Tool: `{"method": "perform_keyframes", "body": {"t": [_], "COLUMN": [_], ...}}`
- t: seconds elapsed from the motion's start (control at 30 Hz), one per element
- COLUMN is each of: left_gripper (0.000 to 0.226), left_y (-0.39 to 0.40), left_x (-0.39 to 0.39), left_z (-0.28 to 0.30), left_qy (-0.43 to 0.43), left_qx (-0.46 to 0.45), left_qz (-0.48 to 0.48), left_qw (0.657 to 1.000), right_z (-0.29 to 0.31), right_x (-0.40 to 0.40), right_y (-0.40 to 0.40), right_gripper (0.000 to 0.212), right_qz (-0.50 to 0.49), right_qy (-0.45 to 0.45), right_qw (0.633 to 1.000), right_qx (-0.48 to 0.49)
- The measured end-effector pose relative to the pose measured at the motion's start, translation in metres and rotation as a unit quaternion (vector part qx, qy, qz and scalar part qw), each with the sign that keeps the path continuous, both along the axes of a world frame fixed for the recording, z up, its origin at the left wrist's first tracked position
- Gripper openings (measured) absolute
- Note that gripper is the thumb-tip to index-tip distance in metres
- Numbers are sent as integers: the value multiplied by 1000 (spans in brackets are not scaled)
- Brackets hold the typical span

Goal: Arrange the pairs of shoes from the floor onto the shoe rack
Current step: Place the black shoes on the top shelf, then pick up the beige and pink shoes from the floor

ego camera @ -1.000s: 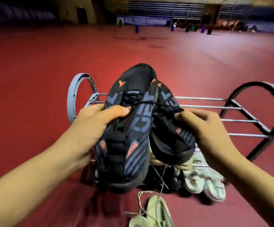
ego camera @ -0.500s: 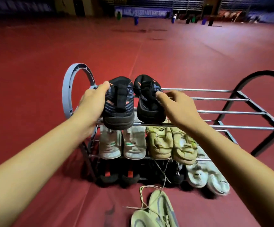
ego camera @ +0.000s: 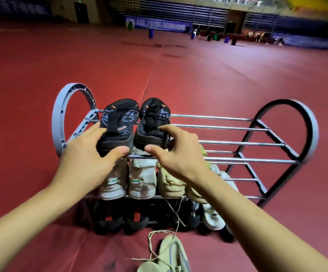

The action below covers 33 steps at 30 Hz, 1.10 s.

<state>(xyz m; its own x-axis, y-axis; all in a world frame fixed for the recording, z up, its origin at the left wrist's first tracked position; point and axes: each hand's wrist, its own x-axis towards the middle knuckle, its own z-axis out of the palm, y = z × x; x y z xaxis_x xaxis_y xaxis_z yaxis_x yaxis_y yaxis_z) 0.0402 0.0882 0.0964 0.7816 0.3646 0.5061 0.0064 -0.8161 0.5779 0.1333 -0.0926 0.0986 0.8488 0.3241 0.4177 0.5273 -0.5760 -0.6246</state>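
We see a shoe rack (ego camera: 214, 143) of shiny, smooth metal rods, with matt grey plastic hoops (ego camera: 60, 118) at its ends. The black shoes (ego camera: 137, 122) on its top shelf look like knitted cloth with a matt finish, thick dull rubber-like soles and thin cord laces. Below them the white shoes (ego camera: 128, 183) have a scuffed, dull surface, and the beige shoes (ego camera: 171, 183) beside them look soft and matt. The pale shoe (ego camera: 173, 254) on the floor has a woven look. The red floor (ego camera: 227, 79) is smooth with a faint sheen.
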Motion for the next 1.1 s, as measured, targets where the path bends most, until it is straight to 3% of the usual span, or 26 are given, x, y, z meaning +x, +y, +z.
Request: {"method": "perform_keyframes", "body": {"t": [0.23,0.67,0.77,0.93,1.03,1.1], "left_gripper": [44,34,42,55,63,59], "left_y": [7,52,64,60,43,26], "left_x": [-2,20,23,20,2,-18], "left_z": [-5,-22,-37,-42,-43,-55], "left_qy": [-25,-36,-50,-38,-81,-146], "left_qx": [16,46,28,101,76,98], "left_qz": [54,-19,-18,-20,5,-11], "left_qw": [998,998,998,994,994,984], "right_z": [-9,-6,-9,-15,-31,-44], "right_x": [10,6,6,5,-3,-18], "right_y": [8,16,15,14,2,-17], "right_gripper": [44,41,41,56,70,59], "right_qz": [40,65,72,96,76,76], "right_qy": [2,-39,-45,-50,-95,-174], "right_qw": [999,997,996,992,990,982], "right_qx": [1,-19,-15,-69,-74,-9]}}
